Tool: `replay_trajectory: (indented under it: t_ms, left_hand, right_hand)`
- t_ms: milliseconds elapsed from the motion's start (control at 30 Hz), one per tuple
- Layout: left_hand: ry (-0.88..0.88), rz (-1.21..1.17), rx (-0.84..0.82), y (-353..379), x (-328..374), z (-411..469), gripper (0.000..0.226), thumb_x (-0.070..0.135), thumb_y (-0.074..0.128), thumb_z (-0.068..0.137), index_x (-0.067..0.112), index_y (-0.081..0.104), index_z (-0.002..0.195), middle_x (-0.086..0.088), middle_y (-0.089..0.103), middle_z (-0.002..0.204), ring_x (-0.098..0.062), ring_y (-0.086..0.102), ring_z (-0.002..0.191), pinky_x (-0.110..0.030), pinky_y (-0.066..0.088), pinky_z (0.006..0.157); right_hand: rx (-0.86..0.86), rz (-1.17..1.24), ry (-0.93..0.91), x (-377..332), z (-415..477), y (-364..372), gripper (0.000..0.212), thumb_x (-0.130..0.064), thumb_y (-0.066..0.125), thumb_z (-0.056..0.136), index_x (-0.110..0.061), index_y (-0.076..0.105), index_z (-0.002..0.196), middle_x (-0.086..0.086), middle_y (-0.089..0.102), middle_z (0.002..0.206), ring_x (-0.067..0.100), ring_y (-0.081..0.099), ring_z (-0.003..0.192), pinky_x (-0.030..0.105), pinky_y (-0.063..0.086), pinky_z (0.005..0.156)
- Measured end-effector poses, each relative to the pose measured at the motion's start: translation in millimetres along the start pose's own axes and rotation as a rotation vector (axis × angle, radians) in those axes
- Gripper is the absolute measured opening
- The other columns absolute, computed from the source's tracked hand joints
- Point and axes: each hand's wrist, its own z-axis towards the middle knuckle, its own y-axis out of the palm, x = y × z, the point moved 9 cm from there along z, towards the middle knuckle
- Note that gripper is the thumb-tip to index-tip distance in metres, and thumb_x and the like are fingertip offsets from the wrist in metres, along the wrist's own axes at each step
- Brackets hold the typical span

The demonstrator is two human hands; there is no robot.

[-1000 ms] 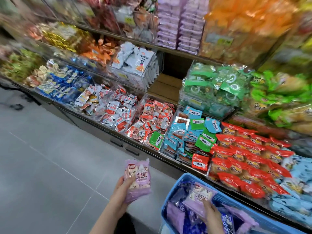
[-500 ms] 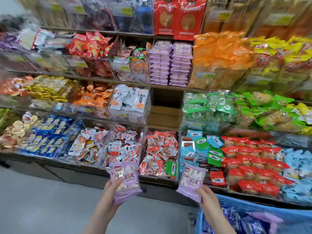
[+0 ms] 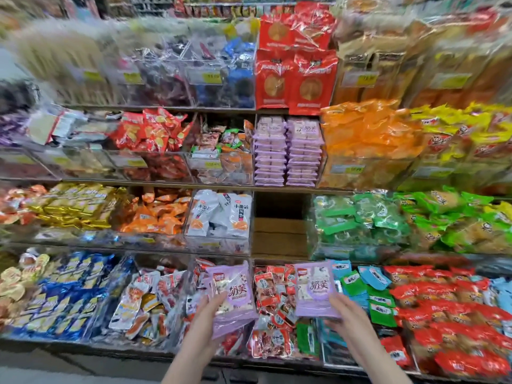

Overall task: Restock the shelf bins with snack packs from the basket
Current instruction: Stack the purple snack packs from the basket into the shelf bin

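The left hand (image 3: 205,318) comes up from the bottom edge of the frame, left of centre. It grips a purple snack pack (image 3: 232,293), thumb curled over the front near the lower left corner and the other fingers hidden behind. That pack tilts slightly, its lower edge sagging below the palm. The right hand (image 3: 349,320) rises just right of centre and pinches a second purple pack (image 3: 315,289) at its lower right corner, thumb on top. This one stands almost upright and flat to the camera.

Both packs hang in front of the lowest shelf, apart from each other. In the gap between them shows a bin of small red-and-white packs (image 3: 273,296). Just right of the second pack lie blue and green sachets (image 3: 360,284), and beyond those a spread of red packs (image 3: 443,303).

Two shelves higher, at the centre of the frame, two neat stacks of matching purple packs (image 3: 288,153) fill a clear bin. It is bounded on the right by orange bags (image 3: 365,134), and large red bags (image 3: 296,76) stand on the shelf above. Directly below the stacks is a slot of bare wooden shelf boards (image 3: 279,231). Its left edge is a clear bin of white packs (image 3: 221,214), its right edge a heap of green packs (image 3: 360,220).

The upper left of the frame is blurred.
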Motion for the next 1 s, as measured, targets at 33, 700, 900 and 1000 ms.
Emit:
replay_trajectory:
  t_ms: [33, 700, 900, 1000]
  left_hand:
    - [-0.012, -0.023, -0.003, 5.8, 8.1, 8.7, 0.103, 0.041, 0.075, 0.061, 0.022, 0.027, 0.149, -0.003, 0.021, 0.157, -0.033, 0.032, 0.139, -0.057, 0.035, 0.107]
    - [0.227, -0.219, -0.29, 101.8, 217.8, 92.6, 0.048, 0.03, 0.063, 0.081, 0.014, 0.056, 0.126, -0.015, 0.069, 0.113, -0.046, 0.066, 0.095, -0.041, 0.059, 0.065]
    - [0.256, -0.209, -0.295, 111.2, 257.5, 102.1, 0.052, 0.025, 0.06, 0.088, 0.018, 0.044, 0.137, -0.018, 0.051, 0.133, -0.048, 0.066, 0.091, -0.046, 0.055, 0.072]
    - [0.287, -0.157, -0.295, 115.4, 278.4, 108.2, 0.058, 0.028, 0.066, 0.078, 0.015, 0.05, 0.132, -0.016, 0.058, 0.127, -0.043, 0.068, 0.093, -0.048, 0.05, 0.085]
  right_hand:
    - [-0.015, -0.051, -0.034, -13.1, 8.3, 6.0, 0.027, -0.026, 0.06, 0.089, -0.006, 0.065, 0.106, 0.009, 0.067, 0.11, 0.027, 0.061, 0.102, 0.038, 0.049, 0.083]
    - [-0.076, -0.126, -0.517, -318.3, 150.3, 110.6, 0.039, -0.012, 0.06, 0.091, -0.01, 0.051, 0.128, 0.005, 0.062, 0.121, 0.023, 0.061, 0.108, 0.041, 0.051, 0.093]
    - [0.007, -0.177, -0.484, -365.4, 197.9, 145.6, 0.043, -0.016, 0.062, 0.088, -0.011, 0.047, 0.127, 0.011, 0.055, 0.126, 0.028, 0.056, 0.114, 0.045, 0.046, 0.099]
    - [0.055, -0.175, -0.447, -376.7, 221.7, 161.6, 0.037, -0.013, 0.063, 0.087, -0.006, 0.048, 0.12, 0.016, 0.056, 0.123, 0.028, 0.057, 0.109, 0.046, 0.047, 0.098]
